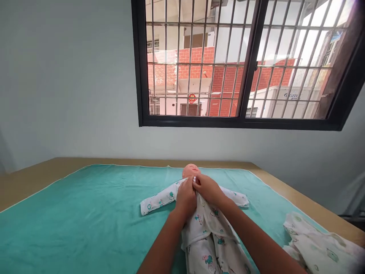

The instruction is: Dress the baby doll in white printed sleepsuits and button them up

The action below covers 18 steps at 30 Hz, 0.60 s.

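One table (37, 166) carries a green cloth (85, 217). From the cloth's near edge toward its far edge stretches a printed baby suit (199, 232), arms spread. A crumpled garment (321, 243) lies toward the near right corner. My left hand (186, 195) and right hand (209, 188) pinch the baby suit's neck, just below a doll's head (190, 170) by the far edge.

2 hands (186, 196) pinch the doll's (190, 170) printed outfit (199, 224).
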Each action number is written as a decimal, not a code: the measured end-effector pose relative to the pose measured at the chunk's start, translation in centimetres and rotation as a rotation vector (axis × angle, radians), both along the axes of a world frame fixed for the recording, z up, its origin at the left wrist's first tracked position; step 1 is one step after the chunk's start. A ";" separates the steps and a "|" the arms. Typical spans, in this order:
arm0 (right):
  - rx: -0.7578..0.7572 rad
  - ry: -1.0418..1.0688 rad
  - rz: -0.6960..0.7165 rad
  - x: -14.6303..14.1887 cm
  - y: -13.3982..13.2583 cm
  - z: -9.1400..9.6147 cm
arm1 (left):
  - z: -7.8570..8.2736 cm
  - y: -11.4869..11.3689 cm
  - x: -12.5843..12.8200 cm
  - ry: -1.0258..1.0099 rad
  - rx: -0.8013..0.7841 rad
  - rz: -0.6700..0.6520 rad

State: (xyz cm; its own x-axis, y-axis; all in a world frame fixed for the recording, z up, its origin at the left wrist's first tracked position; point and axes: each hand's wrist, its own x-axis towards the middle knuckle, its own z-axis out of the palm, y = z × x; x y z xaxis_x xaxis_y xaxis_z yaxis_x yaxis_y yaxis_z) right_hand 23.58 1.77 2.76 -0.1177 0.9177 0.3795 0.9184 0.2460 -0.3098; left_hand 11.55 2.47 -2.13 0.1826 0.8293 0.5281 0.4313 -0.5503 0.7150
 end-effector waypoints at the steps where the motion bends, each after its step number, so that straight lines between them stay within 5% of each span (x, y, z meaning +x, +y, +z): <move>1: -0.063 -0.048 -0.013 -0.7 0.5 0.6 | 0.0 0.1 -0.1 -0.044 -0.028 -0.002; 9: -0.204 -0.156 -0.033 -1.5 2.3 0.8 | -1.2 1.1 -0.4 -0.246 -0.192 0.005; 18: -0.201 -0.071 -0.123 -0.5 3.5 -0.1 | -1.6 1.4 -0.2 -0.166 -0.155 -0.029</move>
State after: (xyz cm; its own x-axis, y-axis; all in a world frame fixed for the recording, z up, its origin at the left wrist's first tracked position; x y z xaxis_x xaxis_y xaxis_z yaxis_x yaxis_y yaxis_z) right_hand 23.05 5.30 2.63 -0.0206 0.9829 0.1827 0.9588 0.0712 -0.2751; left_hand 11.37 3.84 -3.72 0.1292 0.8986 0.4194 0.2861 -0.4387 0.8518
